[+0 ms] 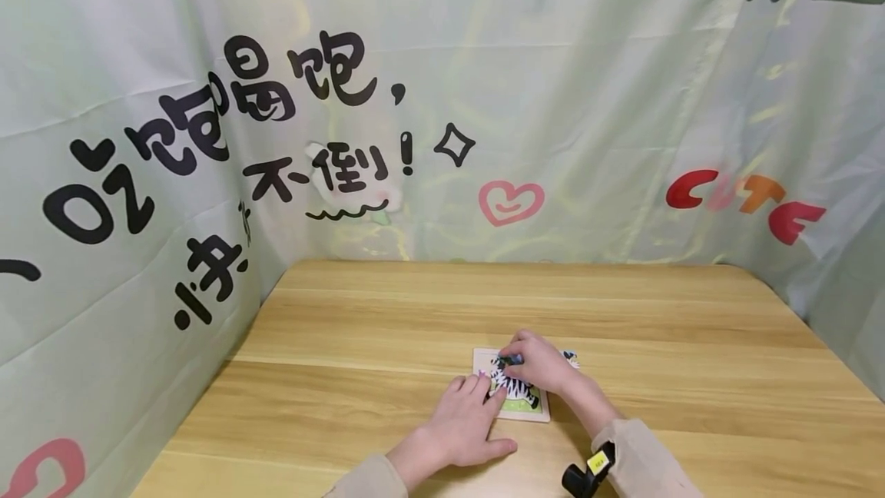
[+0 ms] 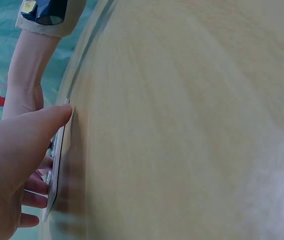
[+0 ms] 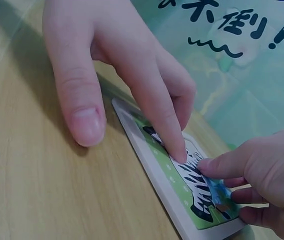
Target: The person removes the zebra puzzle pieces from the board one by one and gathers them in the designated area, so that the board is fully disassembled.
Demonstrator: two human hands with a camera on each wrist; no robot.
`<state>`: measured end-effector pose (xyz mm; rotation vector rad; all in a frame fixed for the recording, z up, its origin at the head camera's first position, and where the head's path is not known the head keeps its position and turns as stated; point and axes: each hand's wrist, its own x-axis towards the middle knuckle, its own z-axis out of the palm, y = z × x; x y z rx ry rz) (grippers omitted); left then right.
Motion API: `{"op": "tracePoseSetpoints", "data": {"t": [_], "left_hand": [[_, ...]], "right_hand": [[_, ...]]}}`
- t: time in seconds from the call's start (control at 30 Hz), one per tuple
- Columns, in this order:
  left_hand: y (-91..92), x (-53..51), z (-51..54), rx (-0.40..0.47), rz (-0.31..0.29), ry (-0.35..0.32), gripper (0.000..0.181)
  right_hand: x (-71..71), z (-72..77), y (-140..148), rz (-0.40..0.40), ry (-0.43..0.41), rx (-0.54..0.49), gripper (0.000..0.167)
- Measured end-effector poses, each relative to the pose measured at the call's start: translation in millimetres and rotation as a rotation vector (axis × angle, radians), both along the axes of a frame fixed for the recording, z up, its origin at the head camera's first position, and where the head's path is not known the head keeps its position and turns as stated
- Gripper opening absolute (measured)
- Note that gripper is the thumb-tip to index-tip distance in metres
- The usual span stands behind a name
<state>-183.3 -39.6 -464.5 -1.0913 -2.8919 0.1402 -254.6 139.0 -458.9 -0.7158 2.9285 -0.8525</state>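
Observation:
A zebra picture puzzle (image 1: pixel 508 417) in a pale frame lies on the wooden table, its striped body over green grass. My left hand (image 1: pixel 466 421) rests flat at its left front corner, fingers on the board and thumb spread on the table. In the right wrist view, one left finger (image 3: pixel 169 135) touches the zebra. From the far side my right hand (image 1: pixel 542 363) pinches a small dark blue-green puzzle piece (image 1: pixel 512 360) over the board. That hand's thumb (image 3: pixel 217 167) shows near the stripes; the piece's outline is mostly hidden.
A small blue, black and white piece (image 1: pixel 571 356) lies just past the board's right side, partly behind my right wrist. The wooden table (image 1: pixel 332 329) reaches back to a printed cloth curtain (image 1: pixel 588 137). A black camera (image 1: pixel 588 471) is strapped to my right wrist.

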Motion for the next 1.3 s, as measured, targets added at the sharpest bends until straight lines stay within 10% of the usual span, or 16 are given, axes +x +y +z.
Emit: {"op": "tracePoseSetpoints", "data": {"t": [1.3], "left_hand": [[-2.7, -0.8, -1.1, 0.006, -0.002, 0.000, 0.077]], "right_hand": [[-2.0, 5.3, -7.4, -0.049, -0.083, 0.016, 0.021]]}}
